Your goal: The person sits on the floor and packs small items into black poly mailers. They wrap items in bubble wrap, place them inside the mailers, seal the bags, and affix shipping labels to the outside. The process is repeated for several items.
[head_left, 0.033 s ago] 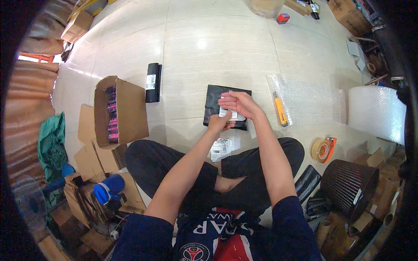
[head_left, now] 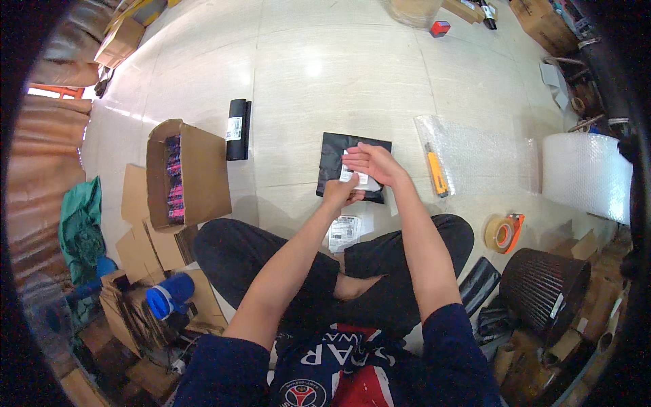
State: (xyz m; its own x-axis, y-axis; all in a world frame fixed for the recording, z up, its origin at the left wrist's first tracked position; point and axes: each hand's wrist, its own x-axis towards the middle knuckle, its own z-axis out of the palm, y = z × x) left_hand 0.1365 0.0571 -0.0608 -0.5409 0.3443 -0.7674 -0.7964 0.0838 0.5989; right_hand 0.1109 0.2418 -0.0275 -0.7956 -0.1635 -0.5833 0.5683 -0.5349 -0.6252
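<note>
A black plastic mailer bag [head_left: 331,146] lies flat on the floor in front of my crossed legs. Over it is a white printed label [head_left: 349,178], partly covered by my hands. My left hand [head_left: 338,192] pinches the label's near edge, thumb on top and fingers curled below. Palm turned partly up, my right hand [head_left: 375,165] has its fingers stretched flat across the label's far part. Between my knees and the bag rests a stack of printed white labels [head_left: 344,232].
To the left stand an open carton [head_left: 207,176] of pink-and-dark packets and a black roll [head_left: 237,129]. At right lie a yellow box cutter [head_left: 437,171], flat bubble wrap [head_left: 485,159], a bubble-wrap roll [head_left: 586,176], a tape dispenser [head_left: 503,234] and a dark ribbed bin [head_left: 546,292].
My right fingers have shifted slightly to the right over the label, uncovering a bit more of its far left corner. My left hand stays nearly in place.
</note>
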